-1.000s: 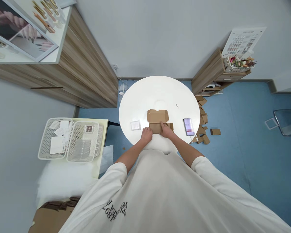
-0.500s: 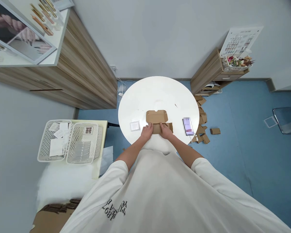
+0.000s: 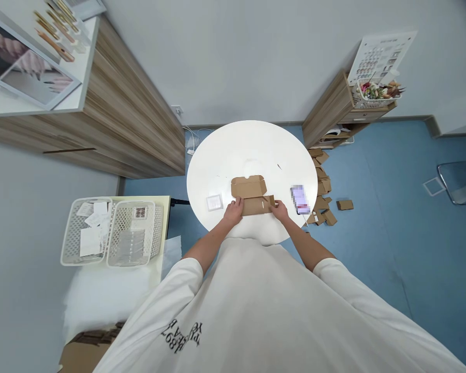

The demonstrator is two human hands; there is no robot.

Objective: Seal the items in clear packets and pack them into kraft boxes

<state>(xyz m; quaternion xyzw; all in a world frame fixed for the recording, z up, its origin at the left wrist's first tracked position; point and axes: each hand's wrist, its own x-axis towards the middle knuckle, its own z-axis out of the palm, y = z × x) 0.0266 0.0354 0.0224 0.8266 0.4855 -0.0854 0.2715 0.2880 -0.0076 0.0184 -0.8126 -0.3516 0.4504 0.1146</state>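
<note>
A small brown cardboard box point(image 3: 249, 187), partly folded with its wide lid panel laid back, rests near the front of the round white table point(image 3: 217, 155). My left hand point(image 3: 233, 210) grips its left end, fingers over the edge. At the opposite end, my right hand point(image 3: 280, 211) holds the raised side flap between thumb and fingers. A clear flat case point(image 3: 215, 202) lies to the left of the box. Beyond my right hand is a phone point(image 3: 300, 200) with a blurred screen.
Several flattened brown boxes point(image 3: 321, 184) are heaped on the floor right of the table. White plastic baskets point(image 3: 134, 233) with cards and clear cases stand on a side table at left. A wooden cabinet point(image 3: 140, 98) and a shelf unit point(image 3: 330, 111) flank the table.
My right hand has slid from the middle of the box to its right end and now holds the flap there. My left hand stays at the left end.
</note>
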